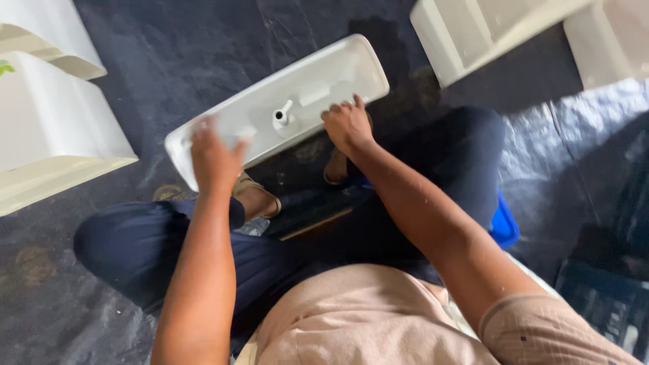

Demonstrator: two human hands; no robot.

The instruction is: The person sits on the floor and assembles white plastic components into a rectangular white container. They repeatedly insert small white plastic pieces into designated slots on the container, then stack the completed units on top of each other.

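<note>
On the dark sheeted floor (pixel 203 54) before a seated person's knees, a white ceramic cistern tank (pixel 318 84) lies open side up, steadied at its near rim by the left hand (pixel 215 157) and right hand (pixel 347 124), fingers spread over the edge.

Both hands (pixel 215 157) on white cistern (pixel 297 94)

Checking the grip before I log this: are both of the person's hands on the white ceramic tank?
Yes, the left hand grips the white ceramic tank at its near-left rim and the right hand rests on its near edge.
</note>
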